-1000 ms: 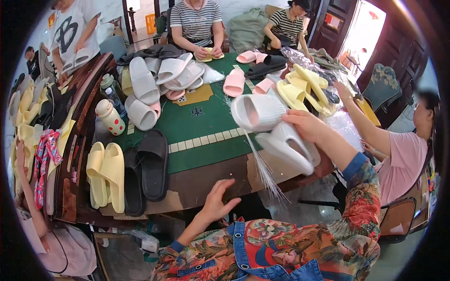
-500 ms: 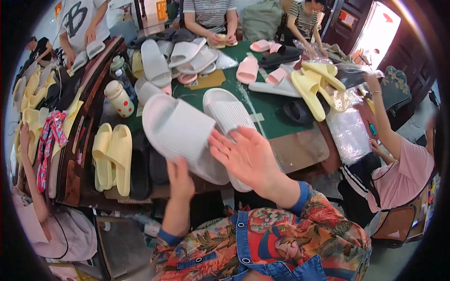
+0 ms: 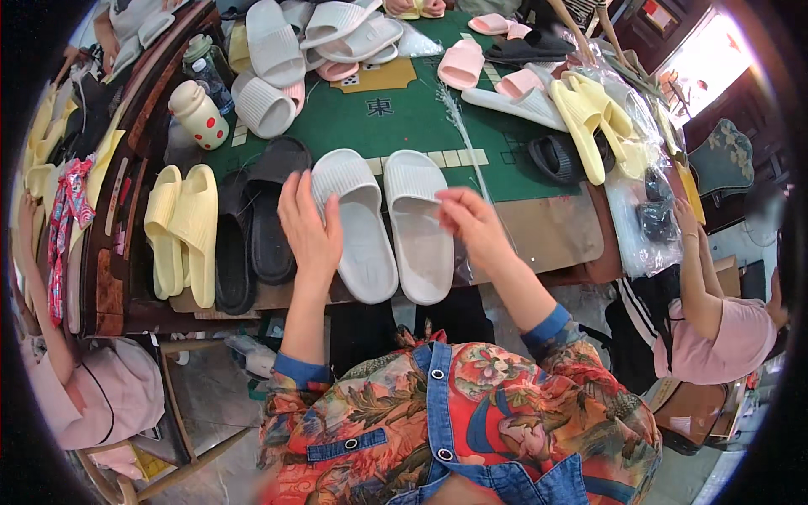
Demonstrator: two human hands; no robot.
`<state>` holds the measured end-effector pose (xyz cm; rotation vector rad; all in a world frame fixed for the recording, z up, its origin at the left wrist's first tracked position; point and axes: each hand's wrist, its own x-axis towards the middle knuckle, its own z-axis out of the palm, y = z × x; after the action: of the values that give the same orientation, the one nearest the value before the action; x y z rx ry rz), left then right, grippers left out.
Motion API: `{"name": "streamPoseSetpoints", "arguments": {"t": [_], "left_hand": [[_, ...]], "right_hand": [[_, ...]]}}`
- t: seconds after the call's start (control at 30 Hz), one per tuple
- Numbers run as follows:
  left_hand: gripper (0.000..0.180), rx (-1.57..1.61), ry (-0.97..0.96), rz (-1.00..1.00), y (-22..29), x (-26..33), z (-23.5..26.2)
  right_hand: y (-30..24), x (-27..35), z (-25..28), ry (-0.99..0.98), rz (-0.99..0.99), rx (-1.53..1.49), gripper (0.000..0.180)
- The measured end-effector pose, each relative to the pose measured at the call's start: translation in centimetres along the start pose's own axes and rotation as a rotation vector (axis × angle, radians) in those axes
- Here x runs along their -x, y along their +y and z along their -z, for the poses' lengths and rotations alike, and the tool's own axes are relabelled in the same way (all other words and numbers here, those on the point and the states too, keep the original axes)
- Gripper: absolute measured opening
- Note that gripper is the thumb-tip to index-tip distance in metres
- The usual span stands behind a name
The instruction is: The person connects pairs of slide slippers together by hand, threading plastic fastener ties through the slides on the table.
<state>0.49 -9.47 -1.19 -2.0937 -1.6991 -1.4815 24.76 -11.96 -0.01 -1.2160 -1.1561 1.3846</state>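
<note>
Two light-grey slide slippers lie side by side at the near edge of the table, toes pointing away from me. My left hand [image 3: 311, 223] is open beside the left grey slipper [image 3: 366, 244], its thumb close to the ribbed strap. At the outer edge of the strap on the right grey slipper [image 3: 425, 252], my right hand [image 3: 475, 223] has its fingers bent together. Left of my left hand is a pair of black slippers [image 3: 273, 240], one partly behind that hand. Farther left, a yellow pair [image 3: 200, 240] stands with one slipper leaning on the other.
Grey slippers [image 3: 273, 42] are heaped at the far left of the green table top [image 3: 337, 126], near a dotted white bottle [image 3: 198, 114]. Pink [image 3: 461, 63], black and yellow slippers [image 3: 576, 126] lie to the right, with clear plastic bags [image 3: 648, 240]. Other people work around the table.
The grey slipper that was raised and tilted now lies flat beside the other. My hands have moved apart, one to each side of the pair. My view has tipped downward.
</note>
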Motion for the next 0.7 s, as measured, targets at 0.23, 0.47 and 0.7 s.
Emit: {"name": "streamPoseSetpoints", "arguments": {"t": [0.23,0.47,0.7], "left_hand": [[0.057,-0.018,-0.610,0.203,-3.7,-3.7,-4.9],[0.044,0.161,-0.772,0.143,-2.9,-4.2,-4.4],[0.037,-0.182,-0.902,0.080,-2.6,-8.0,-9.8]], "right_hand": [[-2.2,-7.4,-2.4,0.012,0.465,1.200,0.051],[0.0,-10.4,-1.0,0.075,0.288,1.053,0.057],[0.7,-13.8,-2.6,-0.063,0.180,1.188,0.037]]}}
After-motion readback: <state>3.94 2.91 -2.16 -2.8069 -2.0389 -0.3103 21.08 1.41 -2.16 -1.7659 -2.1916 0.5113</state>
